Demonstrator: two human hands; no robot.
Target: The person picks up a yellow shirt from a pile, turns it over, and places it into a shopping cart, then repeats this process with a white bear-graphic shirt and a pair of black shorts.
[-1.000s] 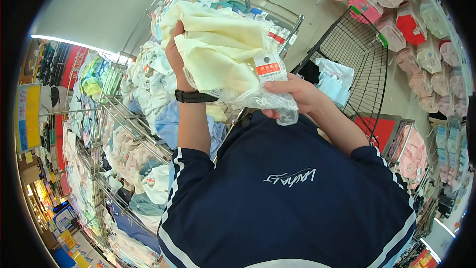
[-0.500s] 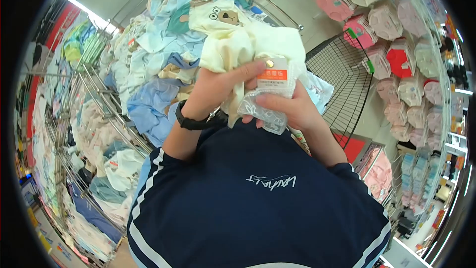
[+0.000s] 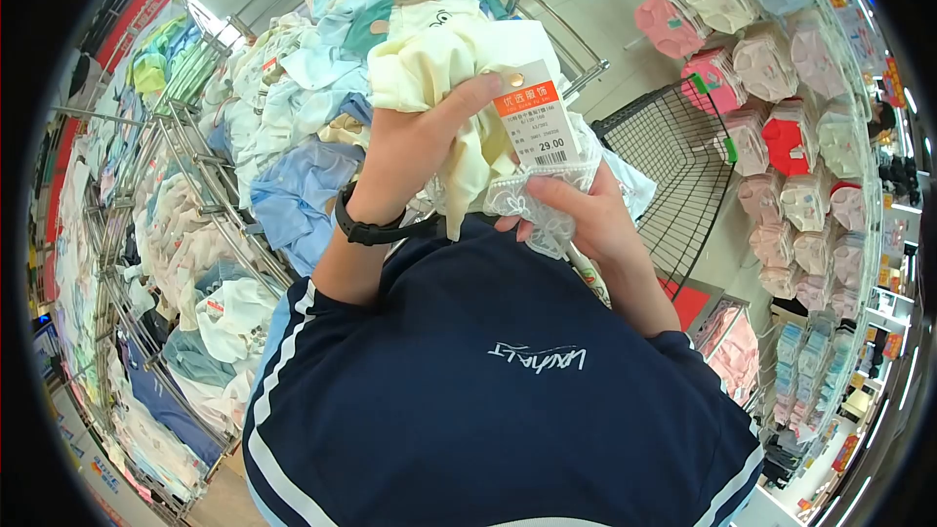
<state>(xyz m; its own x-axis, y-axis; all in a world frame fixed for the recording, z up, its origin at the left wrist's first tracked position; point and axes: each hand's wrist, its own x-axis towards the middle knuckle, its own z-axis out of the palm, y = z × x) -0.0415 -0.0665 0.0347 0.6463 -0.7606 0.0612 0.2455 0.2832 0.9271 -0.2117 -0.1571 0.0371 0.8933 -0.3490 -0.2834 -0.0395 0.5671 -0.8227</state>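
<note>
A pale yellow garment point(image 3: 420, 63) is bunched up in front of my chest, gripped in my left hand point(image 3: 420, 151), which has a dark watch on the wrist. The left thumb presses on the top of a price tag point(image 3: 537, 122). The tag is white with an orange band and reads 29.00. My right hand point(image 3: 595, 215) pinches a piece of white lace point(image 3: 517, 197) just below the tag, thumb on top and fingers underneath. Part of the lace dangles beneath the right fingers.
Piled clothes point(image 3: 303, 83) fill a metal-railed bin point(image 3: 556, 15) ahead and to the left. A black wire shopping cart point(image 3: 669, 171) stands right of my hands. Packs of underwear point(image 3: 786, 137) hang on the right-hand rack, and more clothes point(image 3: 220, 322) lie at lower left.
The price tag has turned to face me and its print is now readable. My left hand has shifted left with the garment; the right hand keeps hold of the lace.
</note>
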